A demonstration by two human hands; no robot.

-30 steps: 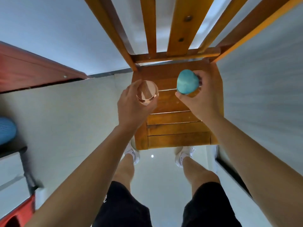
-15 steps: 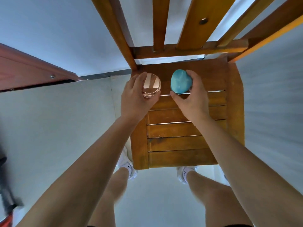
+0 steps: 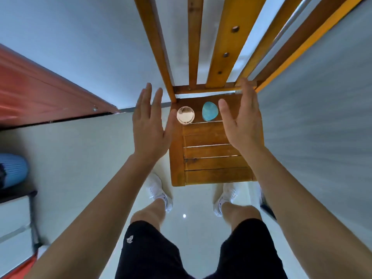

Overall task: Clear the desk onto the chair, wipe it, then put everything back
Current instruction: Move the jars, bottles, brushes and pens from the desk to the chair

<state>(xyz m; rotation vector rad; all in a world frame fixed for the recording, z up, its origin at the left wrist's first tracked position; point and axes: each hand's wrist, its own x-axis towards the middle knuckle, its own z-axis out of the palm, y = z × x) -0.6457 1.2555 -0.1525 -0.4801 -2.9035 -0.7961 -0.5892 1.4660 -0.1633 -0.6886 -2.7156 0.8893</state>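
A wooden slatted chair [image 3: 211,158] stands in front of me. At the back of its seat sit a round copper-coloured container [image 3: 185,115] on the left and a teal egg-shaped object [image 3: 209,111] beside it on the right. My left hand [image 3: 150,125] hovers left of the container with its fingers straight, holding nothing. My right hand [image 3: 242,121] is raised to the right of the teal object, fingers straight and apart from it. The desk is out of view.
A reddish-brown wooden panel [image 3: 40,93] runs along the left. A blue striped object [image 3: 12,174] sits on a dark stand at the far left. My legs and white shoes [image 3: 159,190] stand on the pale floor just before the chair's front edge.
Both hands have let go: the copper container and the teal object now rest on the chair seat, and my hands have opened and drawn back and apart.
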